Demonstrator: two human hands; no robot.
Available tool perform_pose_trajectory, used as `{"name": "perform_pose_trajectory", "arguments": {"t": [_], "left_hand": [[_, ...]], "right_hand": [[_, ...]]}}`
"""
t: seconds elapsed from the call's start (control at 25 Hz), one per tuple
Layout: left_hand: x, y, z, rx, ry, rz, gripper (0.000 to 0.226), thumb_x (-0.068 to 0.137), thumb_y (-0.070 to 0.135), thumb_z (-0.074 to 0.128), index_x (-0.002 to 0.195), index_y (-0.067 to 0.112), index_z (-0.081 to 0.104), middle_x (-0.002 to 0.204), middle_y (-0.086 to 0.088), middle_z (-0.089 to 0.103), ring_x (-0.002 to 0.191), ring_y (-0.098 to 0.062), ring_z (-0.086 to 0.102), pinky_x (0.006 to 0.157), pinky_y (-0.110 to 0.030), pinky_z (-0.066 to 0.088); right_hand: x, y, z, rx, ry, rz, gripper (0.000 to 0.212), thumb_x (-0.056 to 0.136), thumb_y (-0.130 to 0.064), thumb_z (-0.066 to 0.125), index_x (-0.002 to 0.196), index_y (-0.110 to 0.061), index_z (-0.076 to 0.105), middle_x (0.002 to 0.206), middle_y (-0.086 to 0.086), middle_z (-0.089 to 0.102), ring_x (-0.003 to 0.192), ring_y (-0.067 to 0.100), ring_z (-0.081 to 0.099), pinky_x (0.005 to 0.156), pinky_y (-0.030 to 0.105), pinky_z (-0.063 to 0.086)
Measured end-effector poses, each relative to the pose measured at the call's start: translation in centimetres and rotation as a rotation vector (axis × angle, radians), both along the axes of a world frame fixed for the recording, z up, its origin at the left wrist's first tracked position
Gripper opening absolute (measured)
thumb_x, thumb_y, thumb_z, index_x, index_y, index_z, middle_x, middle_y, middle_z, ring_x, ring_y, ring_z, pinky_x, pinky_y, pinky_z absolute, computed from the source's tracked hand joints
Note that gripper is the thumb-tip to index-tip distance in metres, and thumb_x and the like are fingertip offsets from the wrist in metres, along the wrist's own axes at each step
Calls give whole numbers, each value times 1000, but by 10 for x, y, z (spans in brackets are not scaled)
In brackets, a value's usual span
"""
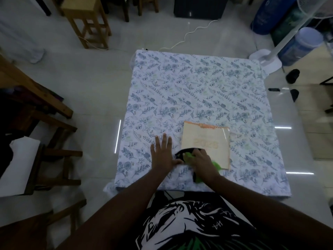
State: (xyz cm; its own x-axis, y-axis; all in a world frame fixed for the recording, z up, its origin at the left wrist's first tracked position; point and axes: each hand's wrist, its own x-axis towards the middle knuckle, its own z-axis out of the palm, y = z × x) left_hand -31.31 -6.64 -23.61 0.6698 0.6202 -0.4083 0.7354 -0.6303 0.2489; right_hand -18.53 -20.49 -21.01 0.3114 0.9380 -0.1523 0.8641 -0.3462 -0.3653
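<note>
A table covered with a white cloth printed with blue leaves (189, 83) fills the middle of the view. Near its front edge lies a cream spiral-bound calendar (207, 139) with "2023" on it. My left hand (163, 154) lies flat on the cloth, fingers straight and spread. Just to its right, my right hand (202, 159) grips a small black and green cloth item (182, 153), which overlaps the calendar's lower left corner. My hand hides most of that item.
Wooden stools (86, 20) and a wooden bench (36, 98) stand on the tiled floor at the left and back. A white fan base (264, 60) and blue water jugs (302, 46) sit at the back right. A white cable (191, 31) runs across the floor behind the table.
</note>
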Motion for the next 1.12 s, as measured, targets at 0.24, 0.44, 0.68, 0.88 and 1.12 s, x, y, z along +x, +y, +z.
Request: {"name": "perform_pose_trajectory", "arguments": {"t": [0.24, 0.44, 0.68, 0.88, 1.12], "left_hand": [[1, 0, 3, 10, 34, -10, 120, 71, 85, 45, 157, 14, 2, 167, -10, -9, 152, -41, -6, 121, -58, 10], [2, -2, 11, -5, 72, -7, 117, 74, 82, 46, 157, 14, 1, 167, -11, -9, 152, -41, -7, 122, -58, 7], [6, 0, 18, -22, 94, -6, 118, 73, 79, 54, 157, 14, 2, 166, -11, -9, 152, -41, -8, 122, -58, 7], [5, 5, 22, -27, 113, -27, 111, 78, 70, 59, 157, 17, 3, 167, -9, -8, 152, -41, -7, 123, -56, 11], [-2, 8, 20, 0, 95, -58, 103, 82, 69, 55, 158, 20, 6, 167, -6, -4, 153, -36, -3, 122, -51, 15]], "right_hand": [[44, 7, -7, -96, 58, -96, 34, 91, -4, 58, 121, -21, 63, 120, 19, 52, 112, 37, 47, 92, 48, 44], [44, 47, 0, -126, 11, -161, 39, 94, -9, 55, 129, -26, 58, 130, 15, 47, 118, 36, 41, 96, 48, 44], [39, -26, -1, -99, -58, 313, 36, 93, -22, 61, 126, -38, 60, 115, 8, 53, 106, 30, 46, 79, 38, 45], [47, 12, 2, -95, 32, 279, 28, 96, -23, 58, 123, -27, 64, 119, 12, 51, 113, 33, 43, 89, 40, 41], [28, 21, 2, -63, 10, 204, 36, 93, -15, 60, 125, -31, 62, 115, 11, 52, 108, 34, 44, 82, 43, 43]]}}
